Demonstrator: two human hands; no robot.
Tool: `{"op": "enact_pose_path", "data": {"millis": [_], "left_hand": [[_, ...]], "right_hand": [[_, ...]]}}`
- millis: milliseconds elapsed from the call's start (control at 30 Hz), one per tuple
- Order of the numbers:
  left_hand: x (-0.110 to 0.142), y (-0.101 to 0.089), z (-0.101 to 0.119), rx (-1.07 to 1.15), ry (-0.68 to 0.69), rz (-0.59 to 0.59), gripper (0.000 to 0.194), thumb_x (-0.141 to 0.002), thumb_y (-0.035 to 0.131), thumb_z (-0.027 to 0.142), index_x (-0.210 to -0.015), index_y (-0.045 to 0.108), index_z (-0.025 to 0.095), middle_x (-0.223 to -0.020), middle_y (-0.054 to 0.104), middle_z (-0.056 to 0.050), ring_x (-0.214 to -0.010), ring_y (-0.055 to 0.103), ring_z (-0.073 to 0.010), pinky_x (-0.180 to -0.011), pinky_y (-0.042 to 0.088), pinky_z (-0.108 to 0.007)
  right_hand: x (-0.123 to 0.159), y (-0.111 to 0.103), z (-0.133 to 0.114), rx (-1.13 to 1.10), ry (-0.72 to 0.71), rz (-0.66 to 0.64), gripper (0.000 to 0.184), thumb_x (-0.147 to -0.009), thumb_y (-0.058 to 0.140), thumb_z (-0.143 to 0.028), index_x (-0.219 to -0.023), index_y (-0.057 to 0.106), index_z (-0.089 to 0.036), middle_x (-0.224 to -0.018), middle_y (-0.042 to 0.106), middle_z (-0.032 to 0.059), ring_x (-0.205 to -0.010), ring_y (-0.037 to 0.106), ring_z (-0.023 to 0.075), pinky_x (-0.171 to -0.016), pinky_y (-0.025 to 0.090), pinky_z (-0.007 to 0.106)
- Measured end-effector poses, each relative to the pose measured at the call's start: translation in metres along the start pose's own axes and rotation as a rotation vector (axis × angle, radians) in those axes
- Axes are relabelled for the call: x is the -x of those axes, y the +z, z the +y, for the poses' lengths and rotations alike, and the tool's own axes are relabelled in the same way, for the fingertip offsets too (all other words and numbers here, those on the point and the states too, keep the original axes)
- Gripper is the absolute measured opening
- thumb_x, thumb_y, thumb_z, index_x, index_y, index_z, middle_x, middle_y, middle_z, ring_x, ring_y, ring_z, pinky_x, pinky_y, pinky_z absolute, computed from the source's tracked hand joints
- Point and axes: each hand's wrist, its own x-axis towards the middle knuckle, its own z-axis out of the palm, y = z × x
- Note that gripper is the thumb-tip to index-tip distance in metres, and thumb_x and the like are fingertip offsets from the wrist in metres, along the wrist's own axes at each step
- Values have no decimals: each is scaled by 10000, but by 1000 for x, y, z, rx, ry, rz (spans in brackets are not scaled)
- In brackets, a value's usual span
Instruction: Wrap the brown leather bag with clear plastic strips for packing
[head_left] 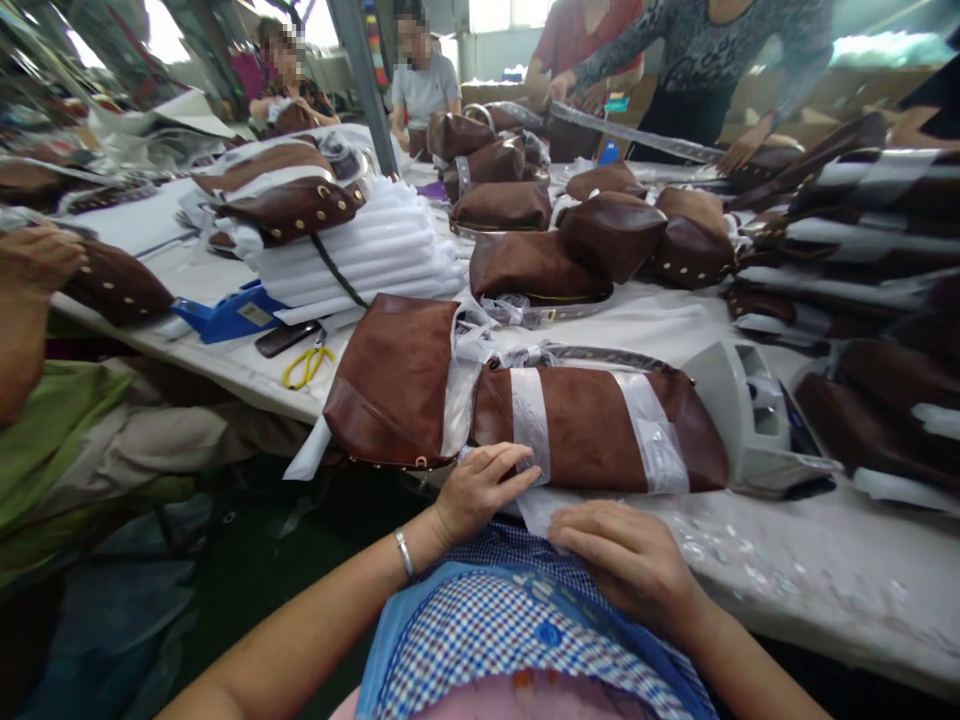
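A brown suede-look handbag [581,425] lies flat before me, with two whitish translucent bands [651,430] wrapped across it and its strap [622,356] along the far side. My left hand [484,490] lies on its near left edge, fingers stretched over one band; the thumb is hidden. A thin translucent sheet [541,512] hangs from the bag's near edge. My right hand [630,560] is at this sheet, fingers bent together on its edge. Left of the wrapped bag and close against it, another brown handbag [397,375] overhangs the table edge, white paper showing at its side.
A grey tape dispenser [739,400] stands at the bag's right end. Yellow-handled snips [309,367], a dark phone-like object [286,340] and a blue dispenser [229,312] lie left. White paper stacks [375,250] and more bags [536,265] stand behind. Co-workers surround the table; one hand [37,255] is at left.
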Motion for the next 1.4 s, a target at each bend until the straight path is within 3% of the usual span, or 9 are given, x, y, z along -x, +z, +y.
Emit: {"op": "enact_pose_path", "data": {"millis": [200, 300, 400, 500, 633, 800, 1000, 1200, 1400], "left_hand": [[1, -1, 4, 64, -57, -4, 338, -956, 547, 149, -1279, 606, 230, -1166, 657, -49, -1130, 565, -188, -1005, 473, -311], [-2, -5, 5, 168, -116, -48, 386, -913, 552, 128, -1286, 593, 217, -1180, 656, -56, -1135, 561, -209, -990, 488, -340], [-7, -12, 6, 305, -177, -83, 556, -831, 561, 111, -1381, 503, 162, -1235, 648, -71, -1145, 560, -220, -1020, 496, -363], [-11, -16, 7, 380, -248, -63, 603, -838, 573, 152, -1426, 440, 153, -1261, 649, -66, -1129, 574, -209, -1008, 513, -353], [-13, -14, 9, 346, -302, 13, 602, -905, 622, 246, -1456, 396, 155, -1146, 689, -61, -1023, 612, -191, -914, 536, -327], [-16, -6, 12, 289, -369, 64, 645, -924, 635, 228, -1493, 338, 162, -932, 702, -15, -838, 612, -167, -780, 526, -305], [-19, 1, 16, 234, -474, 81, 639, -933, 621, 202, -1503, 333, 201, -870, 694, 1, -805, 604, -158, -751, 512, -276], [-21, 2, 17, 233, -539, 74, 619, -942, 611, 224, -1500, 343, 222, -920, 696, -8, -855, 621, -152, -771, 511, -255], [-24, 1, 20, 248, -615, 42, 631, -940, 605, 227, -1506, 325, 246, -916, 683, 5, -847, 619, -144, -784, 506, -255]], "right_hand": [[-25, -10, 22, -18, 77, 8, 300, -881, 595, -38, -1123, 651, -207, -992, 736, 64, -916, 685, 171, -808, 572, 312], [-38, -13, 34, -15, 124, 26, 253, -891, 612, -60, -1083, 670, -214, -974, 736, 52, -882, 687, 160, -777, 570, 284], [-50, -14, 44, -3, 190, 19, 190, -904, 613, -99, -1023, 696, -222, -945, 739, 34, -844, 692, 147, -756, 573, 256], [-58, -13, 53, 28, 242, -6, 171, -914, 603, -124, -1001, 704, -232, -940, 740, 16, -846, 692, 143, -763, 570, 252], [-66, -8, 67, 69, 265, -39, 161, -920, 604, -126, -996, 689, -239, -958, 735, -4, -874, 677, 134, -805, 537, 266], [-74, -1, 85, 103, 259, -138, 134, -940, 595, -157, -1004, 672, -246, -953, 734, -17, -874, 664, 145, -806, 493, 300], [-80, 4, 96, 131, 332, -221, 82, -949, 606, -252, -1007, 664, -250, -936, 712, -3, -872, 646, 171, -799, 476, 314], [-80, 10, 100, 121, 497, -261, 387, -876, 702, -253, -1237, 561, -257, -888, 674, -27, -785, 620, 157, -750, 477, 295], [-81, 15, 98, 220, 550, -227, 352, -903, 653, -274, -1238, 552, -229, -798, 638, -39, -713, 619, 157, -665, 452, 290]]}}
